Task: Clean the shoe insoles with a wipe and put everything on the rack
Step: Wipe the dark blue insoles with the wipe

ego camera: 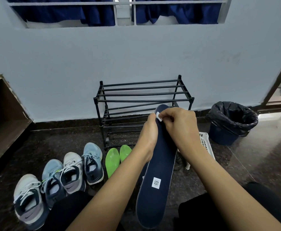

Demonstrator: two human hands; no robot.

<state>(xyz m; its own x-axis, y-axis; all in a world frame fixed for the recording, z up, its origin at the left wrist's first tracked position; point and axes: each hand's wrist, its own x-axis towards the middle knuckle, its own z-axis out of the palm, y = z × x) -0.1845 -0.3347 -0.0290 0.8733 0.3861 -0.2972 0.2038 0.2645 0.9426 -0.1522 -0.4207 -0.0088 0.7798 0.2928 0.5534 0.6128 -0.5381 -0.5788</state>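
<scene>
A long dark blue insole (158, 174) with a small white label stands tilted in front of me. My left hand (148, 134) grips its left edge near the toe end. My right hand (179, 124) pinches a small white wipe (159, 117) against the insole's upper part. Two green insoles (118, 157) lie on the dark floor before the black rack (141, 100), whose bars carry nothing. Several sneakers (66, 174) stand in a row at the left.
A white plastic basket (204, 142) sits behind my right forearm. A bin with a black liner (231, 122) stands at the right by a doorway. A brown wooden cabinet (1, 117) is at the far left. My knees in black fabric fill the bottom edge.
</scene>
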